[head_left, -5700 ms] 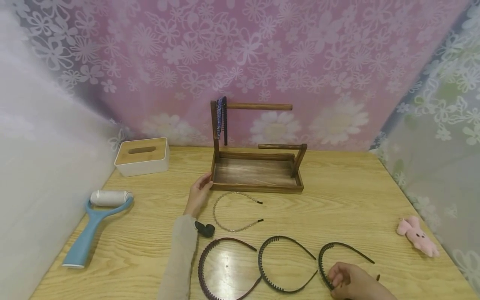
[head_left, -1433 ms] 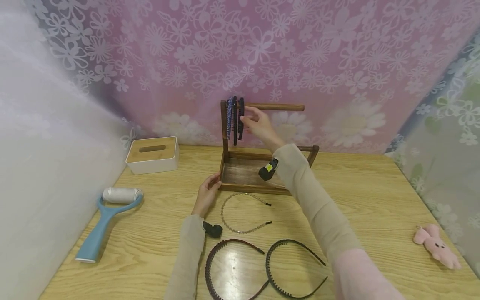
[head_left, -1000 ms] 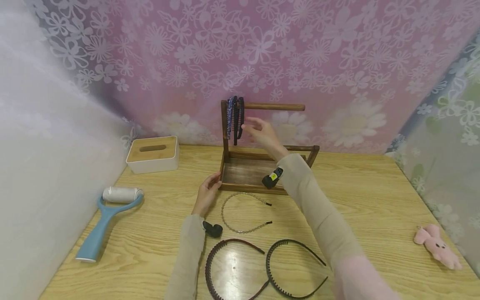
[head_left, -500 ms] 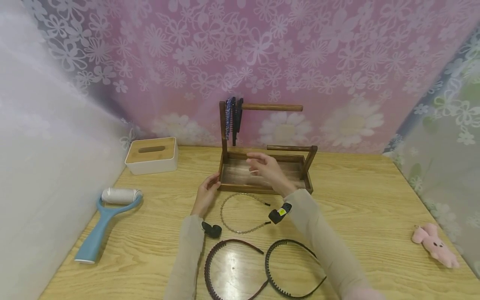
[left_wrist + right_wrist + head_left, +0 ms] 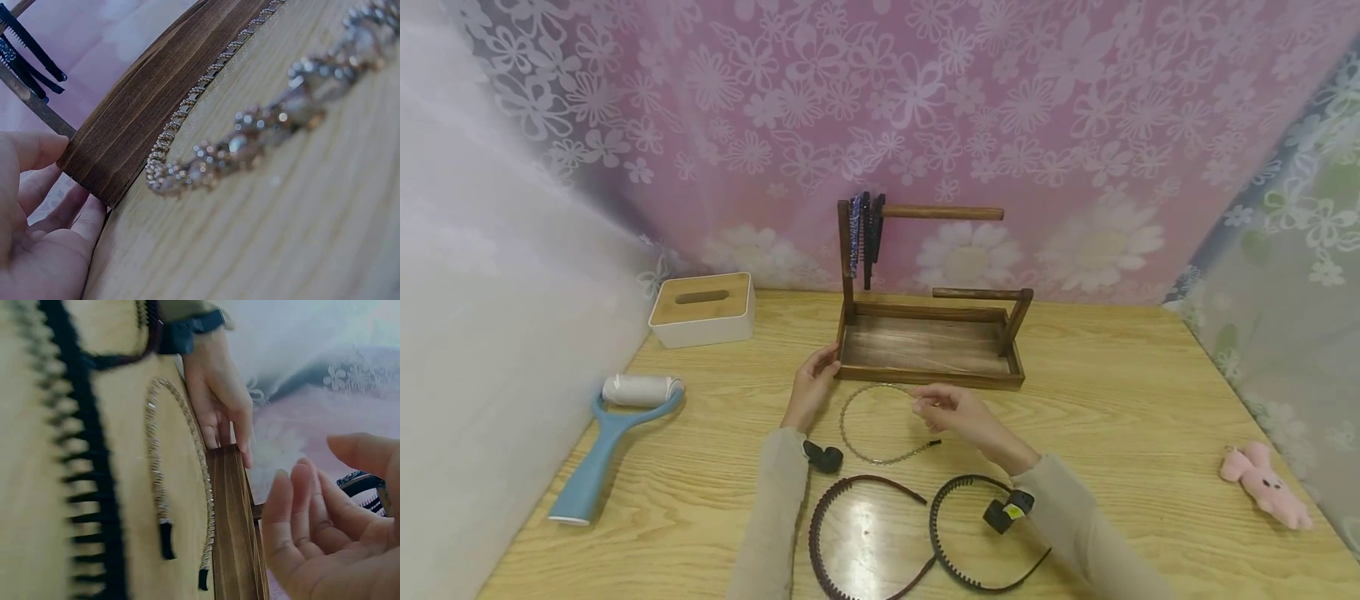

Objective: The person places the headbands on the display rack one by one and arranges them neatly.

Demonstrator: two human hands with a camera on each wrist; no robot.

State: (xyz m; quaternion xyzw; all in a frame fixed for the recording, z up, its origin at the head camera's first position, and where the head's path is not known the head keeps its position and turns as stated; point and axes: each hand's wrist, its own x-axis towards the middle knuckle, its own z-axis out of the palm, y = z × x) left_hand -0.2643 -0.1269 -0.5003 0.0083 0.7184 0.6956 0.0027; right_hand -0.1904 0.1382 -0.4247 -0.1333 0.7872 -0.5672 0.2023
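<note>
My left hand (image 5: 811, 387) is gripping wooden rack (image 5: 931, 377), left end; my right hand (image 5: 966, 418) is hovering empty, thumb apart, near beaded headband (image 5: 155, 456), which is probably needing a light pinch.

Beaded headband (image 5: 155, 450), 2 black tips (image 5: 167, 540), flat before brown wooden rack (image 5: 931, 378)

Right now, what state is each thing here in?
Wooden rack: standing upright
Hanging headbands: bunched on the rack
Beaded headband: lying flat, unheld
Maroon headband: lying flat
Black toothed headband: lying flat
Tissue box: lid on
Blue roller: lying down
Pink plush toy: lying down
Left hand: gripping the rack's corner
Right hand: relaxed, holding nothing
</note>
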